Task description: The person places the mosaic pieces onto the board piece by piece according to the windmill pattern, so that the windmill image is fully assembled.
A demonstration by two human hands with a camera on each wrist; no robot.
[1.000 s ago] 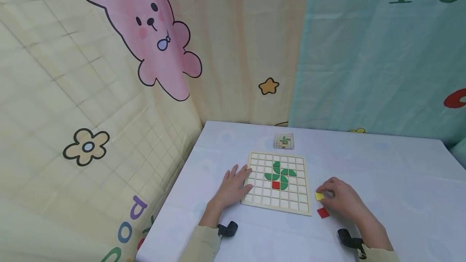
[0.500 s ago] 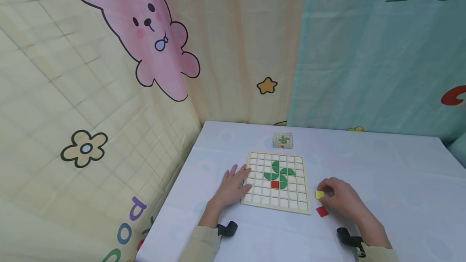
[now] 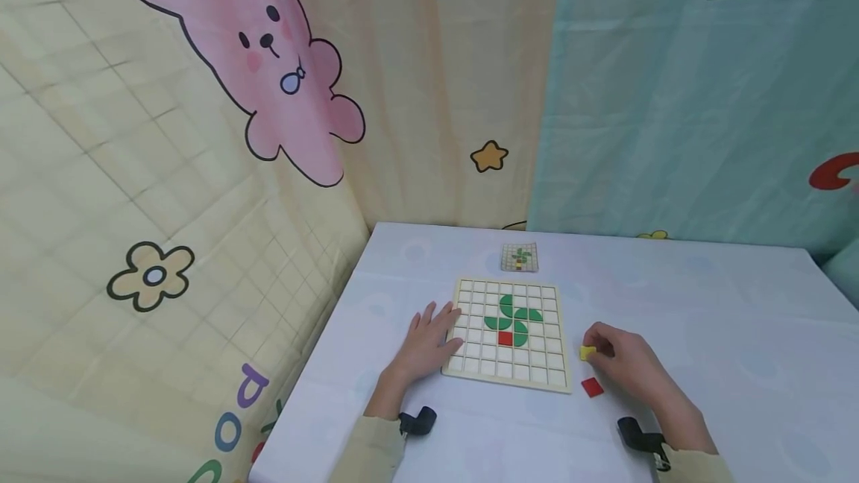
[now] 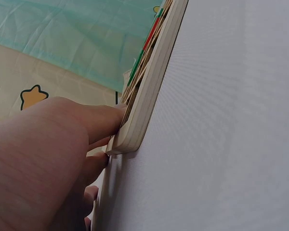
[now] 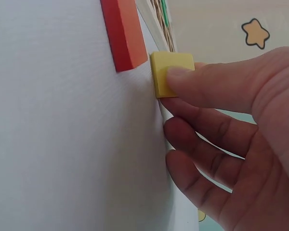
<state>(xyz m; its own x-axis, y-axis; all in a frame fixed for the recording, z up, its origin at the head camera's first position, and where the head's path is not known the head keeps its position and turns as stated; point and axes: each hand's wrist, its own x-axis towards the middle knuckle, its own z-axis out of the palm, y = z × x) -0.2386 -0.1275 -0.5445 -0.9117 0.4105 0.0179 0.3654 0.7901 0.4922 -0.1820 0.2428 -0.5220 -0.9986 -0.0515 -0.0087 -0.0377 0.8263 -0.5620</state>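
A square wooden grid board [image 3: 537, 373] lies on the table, with several green rounded pieces [image 3: 506, 305] forming a pinwheel and a red square [image 3: 505, 338] in its cells. My left hand [image 3: 421, 347] rests on the board's left edge with fingers spread; the left wrist view shows the thumb [image 4: 103, 118] on the rim. To the right of the board, my right hand [image 3: 629, 365] pinches a small yellow square block [image 5: 176, 58] between thumb and fingers. Beside it on the table lies a loose red square block [image 3: 592, 387].
Behind the board lies a small pattern card [image 3: 520, 257] with a similar pinwheel printed on it. The white-covered table [image 3: 725, 304] extends to the right. Printed curtains [image 3: 416, 95] hang behind and to the left. Each wrist wears a black camera mount [image 3: 419, 421].
The right hand keeps hold of the yellow block, whose angle has shifted slightly in the fingers. The left hand stays on the board. The head view has drifted a little.
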